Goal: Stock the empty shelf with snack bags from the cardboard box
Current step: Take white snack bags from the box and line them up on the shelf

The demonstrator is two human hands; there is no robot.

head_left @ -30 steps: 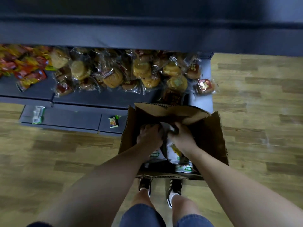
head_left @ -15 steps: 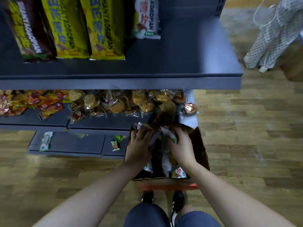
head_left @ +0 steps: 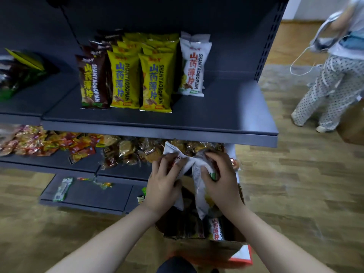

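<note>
My left hand (head_left: 163, 184) and my right hand (head_left: 220, 182) each grip white snack bags (head_left: 194, 170), held above the open cardboard box (head_left: 206, 245) on the floor. More white bags (head_left: 215, 228) lie inside the box. Just above my hands runs the dark grey shelf (head_left: 226, 115). On it stand brown bags (head_left: 94, 79), yellow bags (head_left: 153, 83) and one white bag (head_left: 194, 69) in rows; its right part is bare.
The lower shelf (head_left: 59, 160) holds red packets and wrapped pastries (head_left: 126, 150). A few small packets lie on the bottom ledge (head_left: 88, 194). A person in dotted trousers (head_left: 332, 79) stands on the wooden floor at the right. A red item (head_left: 242, 257) lies under the box.
Both hands have risen out of the box with white bags in them. The view has tilted up, so the upper shelf with its bags and the person at right now show.
</note>
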